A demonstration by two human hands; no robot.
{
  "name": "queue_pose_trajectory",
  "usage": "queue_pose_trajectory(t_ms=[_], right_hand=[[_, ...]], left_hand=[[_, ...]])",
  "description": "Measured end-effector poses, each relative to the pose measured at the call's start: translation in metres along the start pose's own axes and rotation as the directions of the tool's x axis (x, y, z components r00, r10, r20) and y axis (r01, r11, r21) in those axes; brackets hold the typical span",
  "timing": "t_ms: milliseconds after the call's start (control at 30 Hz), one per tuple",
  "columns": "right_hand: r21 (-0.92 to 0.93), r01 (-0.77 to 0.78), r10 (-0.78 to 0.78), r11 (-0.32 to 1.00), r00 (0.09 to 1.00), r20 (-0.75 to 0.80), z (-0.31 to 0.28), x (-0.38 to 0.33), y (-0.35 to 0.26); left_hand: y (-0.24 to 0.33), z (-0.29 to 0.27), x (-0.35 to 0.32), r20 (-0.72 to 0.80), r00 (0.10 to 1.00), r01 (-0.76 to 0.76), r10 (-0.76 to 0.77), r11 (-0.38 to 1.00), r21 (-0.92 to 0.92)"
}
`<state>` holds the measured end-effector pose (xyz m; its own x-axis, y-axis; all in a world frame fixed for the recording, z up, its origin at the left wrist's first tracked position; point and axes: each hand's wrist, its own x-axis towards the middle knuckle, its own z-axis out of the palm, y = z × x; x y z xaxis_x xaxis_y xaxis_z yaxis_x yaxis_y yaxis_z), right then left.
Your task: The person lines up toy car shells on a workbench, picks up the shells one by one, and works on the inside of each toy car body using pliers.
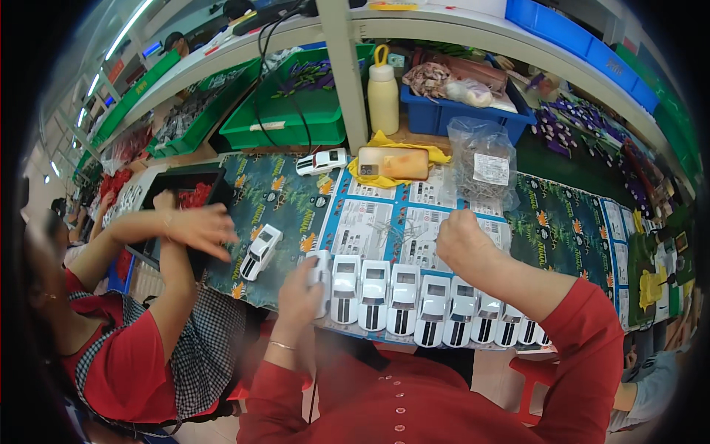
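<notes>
At the left end of a row, my left hand (296,296) is closed around the side of a white toy car (320,287). Several more white toy cars (403,296) with black stripes stand side by side along the near table edge. My right hand (464,240) is above the printed sheets right of the middle, its fingers pinched together. Whatever they hold, if anything, is too small to make out. Thin metal pins (396,234) lie scattered to its left. Behind it rests a clear plastic bag (481,159) of small metal parts with a white label.
At left, a co-worker's hand (203,229) reaches near another toy car (260,251) and a black tray (214,177) of red parts. Farther back are a toy car (322,161), a phone (392,163) on yellow cloth, a cream bottle (382,100), a green bin (244,133) and a blue bin (421,118).
</notes>
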<state>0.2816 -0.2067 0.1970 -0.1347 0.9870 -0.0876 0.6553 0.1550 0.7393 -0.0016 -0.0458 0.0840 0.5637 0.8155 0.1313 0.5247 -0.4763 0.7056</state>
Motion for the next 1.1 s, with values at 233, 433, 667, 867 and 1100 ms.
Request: queue_pose_trajectory(t_ms=[233,433,667,867,1100], right_hand=[[0.846,-0.245,0.38,0.473,0.923,0.055,0.022,-0.031,0.011],[0.977,-0.215,0.417,-0.011,0.887,0.2,0.0,-0.047,-0.022],[0.972,-0.167,0.469,-0.167,0.853,0.227,-0.011,-0.056,-0.064],[0.959,-0.131,0.479,-0.251,0.844,0.241,-0.021,-0.052,-0.09],[0.946,-0.091,0.409,-0.311,0.886,0.22,-0.034,-0.047,-0.102]], left_hand=[[0.045,-0.001,0.004,0.174,0.984,0.175,-0.049,0.021,-0.984],[0.1,0.041,-0.012,0.133,0.958,0.062,0.255,0.267,-0.962],[0.117,0.041,-0.015,0.154,0.938,0.036,0.31,0.357,-0.933],[0.106,0.028,-0.03,0.194,0.913,0.06,0.358,0.352,-0.934],[0.091,0.02,-0.032,0.116,0.945,0.055,0.306,0.2,-0.978]])
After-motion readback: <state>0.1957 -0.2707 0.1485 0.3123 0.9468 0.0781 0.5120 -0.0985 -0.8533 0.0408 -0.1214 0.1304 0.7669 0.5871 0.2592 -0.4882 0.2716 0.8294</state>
